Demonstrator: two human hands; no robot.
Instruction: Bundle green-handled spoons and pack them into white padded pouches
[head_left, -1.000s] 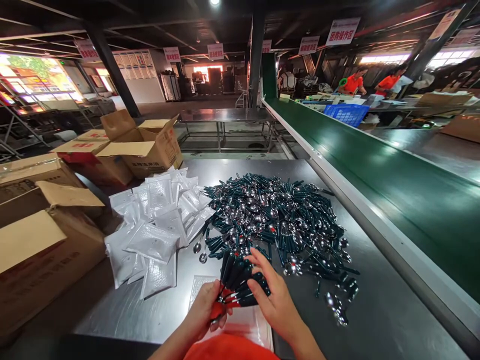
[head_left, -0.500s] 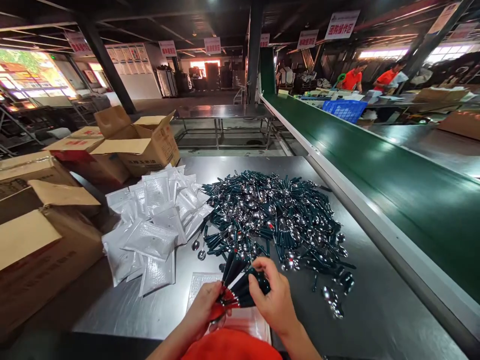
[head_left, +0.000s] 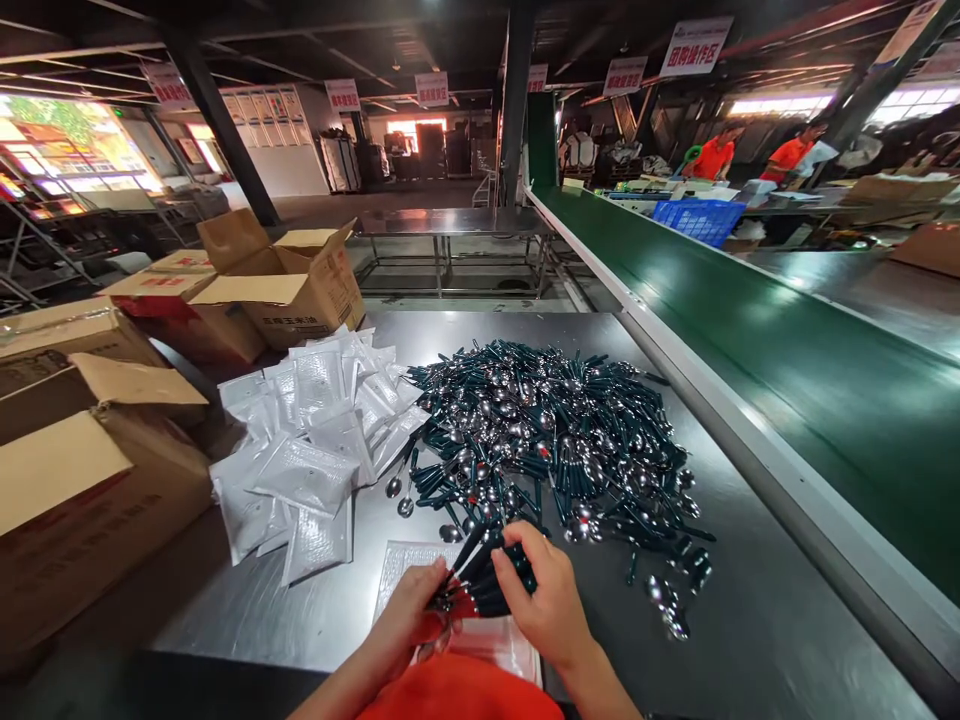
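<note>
Across the lower half of the frame, a metal table [head_left: 735, 620] is spread with spoons and pouches. At bottom centre, a bunch of dark-handled spoons [head_left: 480, 580] is held by the left grip [head_left: 411, 600], closed around it beside red pieces [head_left: 465, 606] whose nature cannot be told. The right grip [head_left: 551, 600] is half curled at the handle ends; whether any handle is pinched cannot be told. Most bowls of the bunch are hidden, and both forearms are cut off. A flat white pouch [head_left: 394, 575] is partly covered beneath. Farther off, a spoon heap [head_left: 547, 420] is seen at centre, with padded pouches [head_left: 315, 420] stacked to its left. An open carton [head_left: 157, 510] is cut off at the left edge. At upper right, beyond a green conveyor [head_left: 712, 290], two people in orange [head_left: 712, 158] are made out only dimly.
</note>
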